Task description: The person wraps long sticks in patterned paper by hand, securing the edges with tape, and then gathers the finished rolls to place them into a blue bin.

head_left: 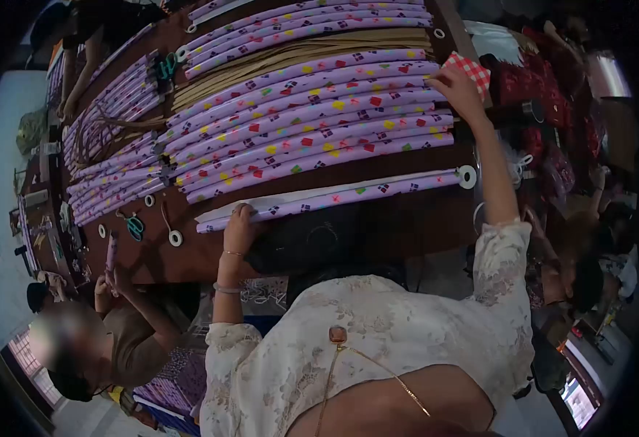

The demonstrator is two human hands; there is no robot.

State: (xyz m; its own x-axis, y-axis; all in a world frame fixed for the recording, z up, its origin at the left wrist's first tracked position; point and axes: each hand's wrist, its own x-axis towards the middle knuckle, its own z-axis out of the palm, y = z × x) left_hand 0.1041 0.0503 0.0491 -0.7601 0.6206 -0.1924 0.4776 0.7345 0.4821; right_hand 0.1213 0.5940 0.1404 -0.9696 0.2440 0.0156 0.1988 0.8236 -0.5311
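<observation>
At the far left a co-worker's hands [108, 280] hold up a small lilac roll beside the bench [378, 226], with green-handled scissors [134, 227] and a tape ring [175, 237] lying near that edge. Further along, the person's left hand [241, 227] presses flat on the left end of the nearest paper roll [334, 198], fingers spread and curled over its edge, pinning rather than gripping it. This roll lies along the near edge of the bench, apart from the stack of lilac patterned rolls [312, 124] behind it, and ends at a white tape roll [467, 176]. At the right, the right hand [459, 87] reaches to the far end of the stack, fingers loosely bent on the top rolls, just beside a red checked packet [472, 71]. With arms stretched this wide, the near roll could well unwind or slide off the edge if the left hand's pressure eases.
</observation>
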